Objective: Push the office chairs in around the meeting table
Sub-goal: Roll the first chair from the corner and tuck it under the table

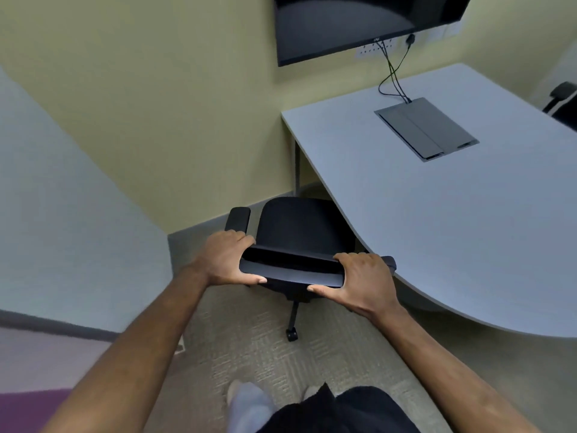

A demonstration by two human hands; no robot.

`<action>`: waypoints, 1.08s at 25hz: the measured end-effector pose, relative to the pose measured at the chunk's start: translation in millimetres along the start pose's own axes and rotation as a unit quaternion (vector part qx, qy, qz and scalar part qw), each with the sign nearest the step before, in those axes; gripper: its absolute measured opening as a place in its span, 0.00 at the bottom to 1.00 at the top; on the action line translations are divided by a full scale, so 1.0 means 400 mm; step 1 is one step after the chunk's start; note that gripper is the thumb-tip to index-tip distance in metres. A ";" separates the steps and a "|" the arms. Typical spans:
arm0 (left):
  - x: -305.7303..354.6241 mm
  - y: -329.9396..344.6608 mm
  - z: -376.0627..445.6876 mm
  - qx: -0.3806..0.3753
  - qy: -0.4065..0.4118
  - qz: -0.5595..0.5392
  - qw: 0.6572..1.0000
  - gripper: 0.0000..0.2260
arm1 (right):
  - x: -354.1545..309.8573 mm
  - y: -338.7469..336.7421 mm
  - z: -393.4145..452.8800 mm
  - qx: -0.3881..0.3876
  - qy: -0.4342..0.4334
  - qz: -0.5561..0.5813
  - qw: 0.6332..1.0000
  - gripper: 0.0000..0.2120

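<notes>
both hands clamped on the office chair (pixel 299 226) backrest top — left hand (pixel 223 257), right hand (pixel 363 281), seat partly under the meeting table (pixel 452 214)

Bare forearms, bare hands (pixel 226 259), dark shorts (pixel 340 410), pale grey shoes (pixel 246 401).

**Count of things in the meeting room**

Two black office chairs are showing: one black fabric chair (pixel 299 232) at the near edge and one partly visible (pixel 563 103) at the far right. One pale grey curved tabletop (pixel 468 229) is carrying one grey metal cable hatch (pixel 426 129). One black wall screen (pixel 359 23) is hanging above. Two bare hands, left (pixel 226 259) and right (pixel 363 284), are gripping.
</notes>
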State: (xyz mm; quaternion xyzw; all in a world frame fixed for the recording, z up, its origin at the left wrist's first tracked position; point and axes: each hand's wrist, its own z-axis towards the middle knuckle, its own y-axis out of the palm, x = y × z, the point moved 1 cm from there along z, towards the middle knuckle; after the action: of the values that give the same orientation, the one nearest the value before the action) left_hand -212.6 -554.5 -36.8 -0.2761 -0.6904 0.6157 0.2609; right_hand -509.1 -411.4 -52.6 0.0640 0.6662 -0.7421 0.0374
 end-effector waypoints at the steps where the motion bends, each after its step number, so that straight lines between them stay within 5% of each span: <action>1: -0.033 -0.003 0.037 0.000 0.016 0.003 1.000 0.42 | -0.009 0.005 0.024 0.005 0.014 0.000 1.000 0.49; 15: -0.431 -0.063 0.632 -0.015 0.246 0.037 0.969 0.44 | -0.131 0.101 0.415 0.083 0.249 -0.028 0.964 0.49; 27: -0.566 -0.116 0.975 -0.014 0.366 0.042 0.930 0.43 | -0.188 0.134 0.667 0.092 0.363 -0.057 0.925 0.47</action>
State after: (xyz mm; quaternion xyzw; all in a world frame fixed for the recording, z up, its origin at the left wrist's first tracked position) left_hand -327.6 -993.0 -36.4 -0.5151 -0.5433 0.4724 0.4651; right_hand -439.1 -684.4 -66.8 0.2936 0.5653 -0.7273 -0.2556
